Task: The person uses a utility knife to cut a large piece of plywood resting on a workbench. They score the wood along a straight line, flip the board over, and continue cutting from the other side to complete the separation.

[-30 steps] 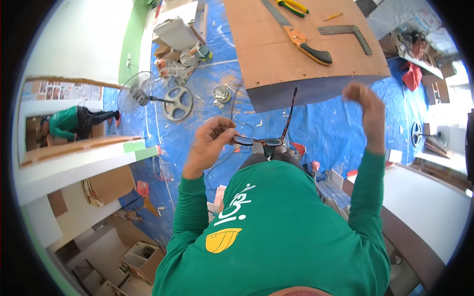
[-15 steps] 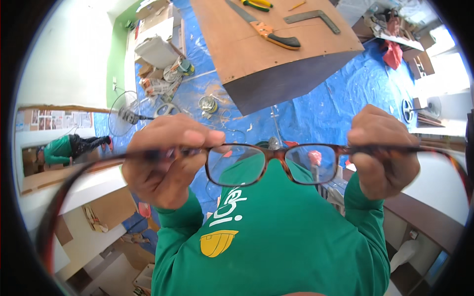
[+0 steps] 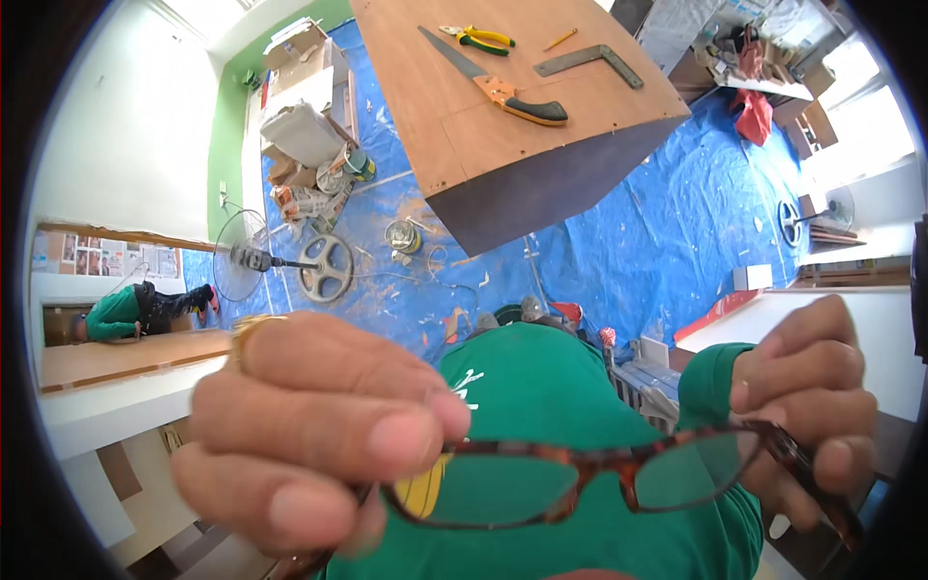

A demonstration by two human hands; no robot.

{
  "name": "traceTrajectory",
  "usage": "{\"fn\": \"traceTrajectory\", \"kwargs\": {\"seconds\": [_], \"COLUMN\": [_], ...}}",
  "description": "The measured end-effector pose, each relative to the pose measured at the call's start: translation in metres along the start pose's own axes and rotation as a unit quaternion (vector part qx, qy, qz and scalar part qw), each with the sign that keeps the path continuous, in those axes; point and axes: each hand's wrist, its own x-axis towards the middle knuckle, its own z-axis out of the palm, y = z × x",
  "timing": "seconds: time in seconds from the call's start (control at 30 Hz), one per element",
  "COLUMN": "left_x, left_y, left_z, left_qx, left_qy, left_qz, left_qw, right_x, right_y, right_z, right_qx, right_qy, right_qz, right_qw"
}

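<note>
Tortoiseshell-framed glasses [image 3: 604, 459] hang close before me, tilted, with their lenses over my green shirt. My left hand [image 3: 319, 425] pinches them at the corner of one lens, fingers closed and partly hiding that temple arm. At the opposite end, my right hand [image 3: 812, 396] is closed round the other hinge and temple arm. Farther off, on top of a wooden box [image 3: 464, 145], lie a handsaw [image 3: 503, 89] with an orange and black handle, yellow-green pliers [image 3: 480, 39], a metal square [image 3: 594, 63] and a pencil [image 3: 560, 40].
Blue sheeting [image 3: 638, 222] covers the floor. A standing fan [image 3: 242, 256] and a paint tin [image 3: 403, 236] stand at left, near piled cardboard. Another person [image 3: 121, 304] in green bends low at far left. A second fan [image 3: 836, 208] is at right.
The glasses have come lower and tilted, with both hands still on them. My left hand looks nearer and larger; my right has shifted outward and down. The box appears slightly lower and farther left.
</note>
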Motion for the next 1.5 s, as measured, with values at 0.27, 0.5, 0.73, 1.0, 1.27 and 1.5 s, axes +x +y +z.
{"fn": "traceTrajectory", "kwargs": {"seconds": [0.27,0.5,0.73,1.0,1.27,1.5], "left_x": [0.031,0.028,0.026,0.012,-0.109,-0.105], "left_y": [-0.024,-0.034,-0.044,-0.055,-0.29,-0.321], "left_z": [-0.004,0.006,0.0,-0.033,-0.056,-0.025], "left_qx": [-0.069,-0.076,-0.059,-0.003,0.271,0.098], "left_qy": [0.046,0.049,0.055,0.107,0.233,0.317], "left_qz": [0.008,-0.014,-0.002,0.046,-0.542,-0.555], "left_qw": [0.997,0.996,0.997,0.993,0.761,0.763], "right_x": [0.02,0.019,0.017,0.015,-0.104,-0.046], "right_y": [0.005,0.019,0.04,0.109,0.312,0.263], "right_z": [0.009,0.025,0.045,0.088,0.203,0.183], "right_qx": [0.076,0.105,0.124,0.039,-0.36,-0.152], "right_qy": [0.057,0.049,0.052,0.054,-0.195,-0.239], "right_qz": [-0.071,-0.047,-0.012,0.225,0.202,0.353], "right_qw": [0.993,0.992,0.991,0.972,0.89,0.892]}}
